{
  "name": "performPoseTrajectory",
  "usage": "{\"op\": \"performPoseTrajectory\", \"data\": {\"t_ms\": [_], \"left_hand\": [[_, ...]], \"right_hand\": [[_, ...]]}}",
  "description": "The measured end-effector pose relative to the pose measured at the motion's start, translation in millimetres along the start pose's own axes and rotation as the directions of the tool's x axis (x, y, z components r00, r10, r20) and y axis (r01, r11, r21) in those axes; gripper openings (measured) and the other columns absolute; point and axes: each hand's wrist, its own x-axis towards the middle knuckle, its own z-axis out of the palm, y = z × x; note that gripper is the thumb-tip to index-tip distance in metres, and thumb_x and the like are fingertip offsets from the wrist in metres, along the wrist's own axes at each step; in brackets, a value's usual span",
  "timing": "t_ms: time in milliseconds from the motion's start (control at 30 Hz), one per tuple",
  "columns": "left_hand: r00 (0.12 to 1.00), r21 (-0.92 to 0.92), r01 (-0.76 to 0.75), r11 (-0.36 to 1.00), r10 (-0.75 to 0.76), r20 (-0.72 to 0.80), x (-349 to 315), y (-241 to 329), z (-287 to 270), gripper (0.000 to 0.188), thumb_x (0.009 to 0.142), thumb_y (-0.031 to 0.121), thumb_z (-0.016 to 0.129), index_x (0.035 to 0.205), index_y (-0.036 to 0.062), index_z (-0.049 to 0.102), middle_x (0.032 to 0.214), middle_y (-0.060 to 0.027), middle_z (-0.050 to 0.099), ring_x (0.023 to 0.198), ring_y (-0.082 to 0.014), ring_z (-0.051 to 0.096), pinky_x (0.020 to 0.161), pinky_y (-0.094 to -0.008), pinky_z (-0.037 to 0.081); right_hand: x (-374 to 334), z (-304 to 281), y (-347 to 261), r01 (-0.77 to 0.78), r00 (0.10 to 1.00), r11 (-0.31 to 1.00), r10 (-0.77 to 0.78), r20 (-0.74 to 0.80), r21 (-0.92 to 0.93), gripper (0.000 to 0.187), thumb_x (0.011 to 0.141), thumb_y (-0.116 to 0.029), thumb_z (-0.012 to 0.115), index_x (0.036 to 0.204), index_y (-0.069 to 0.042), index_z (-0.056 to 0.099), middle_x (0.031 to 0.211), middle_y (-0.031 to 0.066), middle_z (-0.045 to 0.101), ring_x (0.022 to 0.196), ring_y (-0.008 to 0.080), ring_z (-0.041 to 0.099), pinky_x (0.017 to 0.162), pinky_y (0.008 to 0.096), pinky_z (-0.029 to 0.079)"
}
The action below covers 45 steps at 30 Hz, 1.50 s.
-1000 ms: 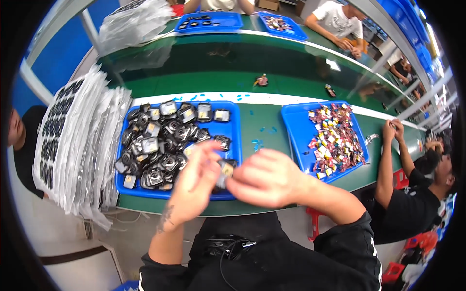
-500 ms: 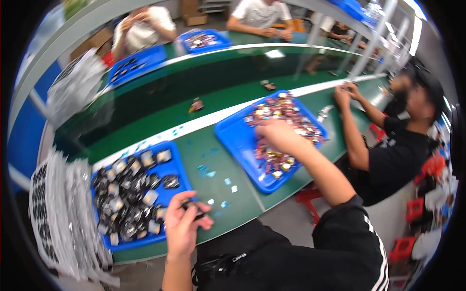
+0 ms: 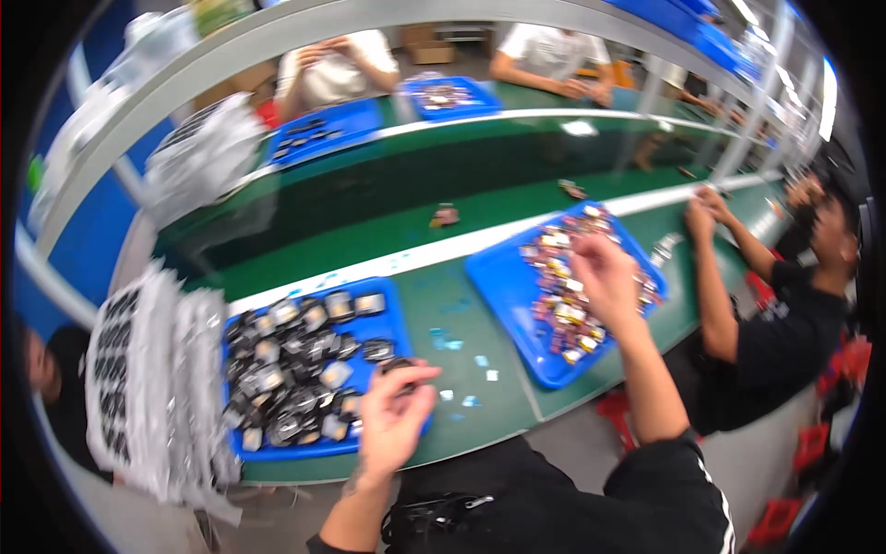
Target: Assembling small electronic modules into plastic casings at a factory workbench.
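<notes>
My left hand (image 3: 392, 420) is at the near right corner of a blue tray (image 3: 399, 309) of small black parts (image 3: 286, 369). Its fingers are curled round a small black part (image 3: 404, 386), mostly hidden by the thumb and fingers. Over a second blue tray (image 3: 508, 282), heaped with small copper, yellow and silver components (image 3: 561, 309), my right hand (image 3: 604, 282) is raised with its fingertips drawn together. Blur hides what, if anything, sits between them.
Left of the black parts stand stacked plastic-wrapped sheets (image 3: 152, 388). Blue scraps (image 3: 452, 344) lie between the trays. Beyond a white rail runs a green strip with a loose component (image 3: 445, 215) on it. A co-worker (image 3: 775, 319) sits at right; others sit across.
The view has swung left, so everything sits further right in it. My right hand has lifted out of the component heap. My left hand still holds the black part, now turned inward.
</notes>
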Motion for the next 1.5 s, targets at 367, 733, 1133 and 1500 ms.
{"op": "performPoseTrajectory", "data": {"t_ms": [367, 733, 1133, 1500], "left_hand": [[0.975, 0.186, -0.183, 0.965, 0.155, 0.158, 16, 16, 12, 0.018, 0.08, 0.015, 0.077, 0.091, 0.0049, 0.068, 0.095, -0.0043, 0.057, 0.079, -0.0144, 0.051, 0.067, -0.0266, 0.044], [0.984, 0.201, -0.155, 0.967, 0.132, 0.12, 1, 5, 2, 0.014, 0.081, 0.006, 0.073, 0.094, 0.002, 0.071, 0.1, -0.0066, 0.058, 0.081, -0.0128, 0.058, 0.069, -0.0256, 0.048], [0.994, -0.248, 0.109, 0.963, -0.113, -0.003, 11, -6, -2, 0.012, 0.085, 0.004, 0.072, 0.093, -0.0042, 0.069, 0.097, -0.0045, 0.06, 0.074, -0.0054, 0.06, 0.064, -0.0182, 0.049], [0.984, -0.239, 0.168, 0.956, -0.149, 0.094, 6, 4, -7, 0.013, 0.084, -0.005, 0.068, 0.096, -0.0074, 0.067, 0.099, -0.0088, 0.065, 0.085, -0.0108, 0.063, 0.075, -0.0224, 0.052]], "right_hand": [[-65, 40, -112, -0.544, 0.769, 0.537, 0.013, 0.639, 0.645, 0.009, 0.089, -0.001, 0.065, 0.094, 0.001, 0.057, 0.09, 0.0049, 0.062, 0.085, 0.0091, 0.06, 0.075, 0.0235, 0.051], [-73, 53, -114, -0.596, 0.722, 0.509, 0.001, 0.692, 0.622, 0.008, 0.088, 0.0, 0.064, 0.092, 0.001, 0.057, 0.093, 0.0059, 0.059, 0.087, 0.0123, 0.061, 0.073, 0.0257, 0.053], [-84, 54, -118, 0.373, 0.843, 0.824, -0.493, 0.215, 0.428, 0.021, 0.072, 0.008, 0.069, 0.09, -0.002, 0.063, 0.082, 0.0135, 0.06, 0.072, 0.0304, 0.06, 0.058, 0.0353, 0.049], [-69, 76, -102, 0.139, 0.889, 0.989, -0.151, 0.433, 0.059, 0.018, 0.08, -0.003, 0.07, 0.098, -0.005, 0.067, 0.078, 0.0099, 0.06, 0.068, 0.0317, 0.062, 0.061, 0.0403, 0.049]]}}
